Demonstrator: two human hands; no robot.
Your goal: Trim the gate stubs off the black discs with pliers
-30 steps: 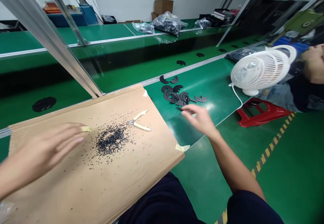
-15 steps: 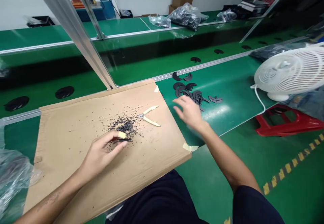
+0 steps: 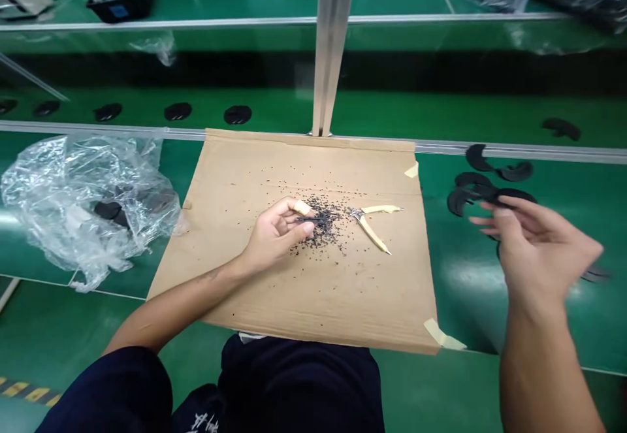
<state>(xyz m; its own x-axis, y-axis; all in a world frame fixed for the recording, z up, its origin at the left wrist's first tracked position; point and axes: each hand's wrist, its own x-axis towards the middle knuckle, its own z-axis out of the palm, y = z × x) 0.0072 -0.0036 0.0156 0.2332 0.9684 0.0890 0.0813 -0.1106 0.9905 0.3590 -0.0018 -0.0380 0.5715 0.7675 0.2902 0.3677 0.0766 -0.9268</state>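
Note:
My left hand (image 3: 274,237) rests on the brown cardboard sheet (image 3: 313,289). Its taped fingertips pinch a thin black piece at the edge of a heap of tiny black trimmings (image 3: 326,224). Small cutters with cream handles (image 3: 372,224) lie just right of that heap, untouched. My right hand (image 3: 536,250) hovers above the green bench to the right of the cardboard. The fingers stretch out to the left, and I see nothing gripped in them. They are close to several black crescent-shaped parts (image 3: 477,185).
A crumpled clear plastic bag (image 3: 88,198) with dark parts inside lies left of the cardboard. An upright aluminium post (image 3: 330,48) stands at the cardboard's far edge. Black parts (image 3: 238,114) ride on the green belt behind the metal rail. More bags sit far back.
My view has swung left, so the fan and red stool are gone. My left hand came onto the trimmings and pinched a black piece. My right hand stayed by the crescent parts and lifted.

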